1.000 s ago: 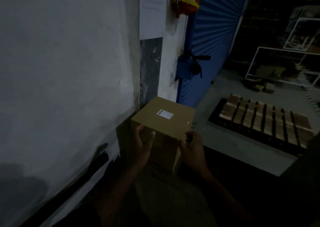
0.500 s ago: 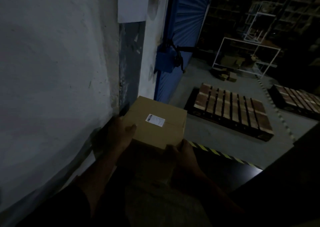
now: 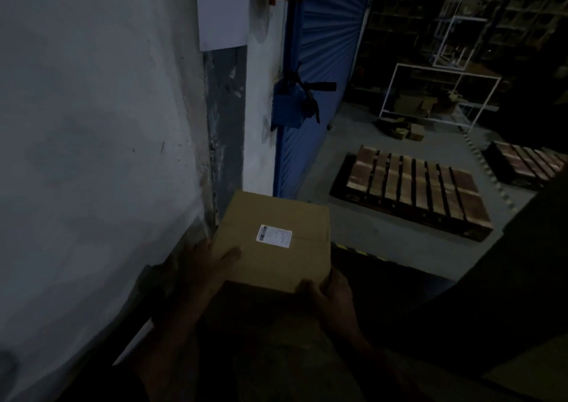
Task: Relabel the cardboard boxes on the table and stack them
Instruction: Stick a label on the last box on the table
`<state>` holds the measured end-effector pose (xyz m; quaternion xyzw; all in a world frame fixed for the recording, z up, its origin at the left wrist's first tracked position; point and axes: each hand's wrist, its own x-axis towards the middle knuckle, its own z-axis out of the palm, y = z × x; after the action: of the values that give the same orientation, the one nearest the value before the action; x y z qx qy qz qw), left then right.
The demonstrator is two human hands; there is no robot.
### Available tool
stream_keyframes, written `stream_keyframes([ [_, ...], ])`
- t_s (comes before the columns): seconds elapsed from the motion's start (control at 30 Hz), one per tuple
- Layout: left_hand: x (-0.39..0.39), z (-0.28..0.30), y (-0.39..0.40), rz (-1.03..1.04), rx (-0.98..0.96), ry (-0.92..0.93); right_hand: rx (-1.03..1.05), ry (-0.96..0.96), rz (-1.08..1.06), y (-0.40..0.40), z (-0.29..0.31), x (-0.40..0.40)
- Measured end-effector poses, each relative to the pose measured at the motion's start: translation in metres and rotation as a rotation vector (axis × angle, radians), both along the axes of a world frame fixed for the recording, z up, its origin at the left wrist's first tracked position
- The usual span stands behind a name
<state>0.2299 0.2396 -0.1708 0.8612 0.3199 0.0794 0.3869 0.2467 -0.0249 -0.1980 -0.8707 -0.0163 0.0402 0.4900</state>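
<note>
A brown cardboard box (image 3: 276,257) with a small white label (image 3: 274,235) on its top is held close to the white wall. My left hand (image 3: 203,266) grips its left side, thumb over the top edge. My right hand (image 3: 330,297) grips the near right corner from below. Under the box lies a darker shape, too dim to make out.
The white wall (image 3: 92,155) is tight on the left, with a blue roller shutter (image 3: 322,63) beyond it. Two wooden pallets (image 3: 415,186) lie on the grey floor to the right. A white metal frame (image 3: 439,94) with cartons stands at the back.
The box has come up and nearer to me in both hands, its top now turned more toward the camera. My view has swung right and down.
</note>
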Motion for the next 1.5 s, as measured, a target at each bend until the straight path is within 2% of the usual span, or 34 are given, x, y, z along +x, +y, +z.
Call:
stream_keyframes([
  [0.2,-0.047,-0.018,-0.045,0.013,0.067,-0.006,0.071,0.02,-0.054,-0.065,0.001,-0.062],
  [0.37,-0.09,0.013,-0.123,-0.039,0.177,-0.081,0.124,-0.007,-0.096,-0.129,0.009,-0.11],
  [0.5,-0.11,0.017,-0.181,-0.095,0.112,-0.083,0.121,-0.044,-0.16,-0.186,0.018,-0.146],
  [0.73,-0.145,0.019,-0.303,-0.172,0.141,-0.054,0.109,-0.064,-0.32,-0.296,0.027,-0.203],
  [0.93,-0.181,-0.006,-0.398,-0.28,0.026,-0.146,0.087,-0.04,-0.494,-0.384,0.029,-0.259],
  [1.1,-0.2,-0.019,-0.467,-0.444,-0.012,-0.108,0.004,-0.02,-0.671,-0.446,0.022,-0.294],
  [1.37,-0.203,-0.025,-0.565,-0.696,-0.067,-0.166,-0.067,-0.097,-0.884,-0.528,0.021,-0.341],
  [1.5,-0.214,-0.026,-0.607,-0.834,-0.196,-0.161,-0.137,-0.095,-0.986,-0.561,0.02,-0.365],
])
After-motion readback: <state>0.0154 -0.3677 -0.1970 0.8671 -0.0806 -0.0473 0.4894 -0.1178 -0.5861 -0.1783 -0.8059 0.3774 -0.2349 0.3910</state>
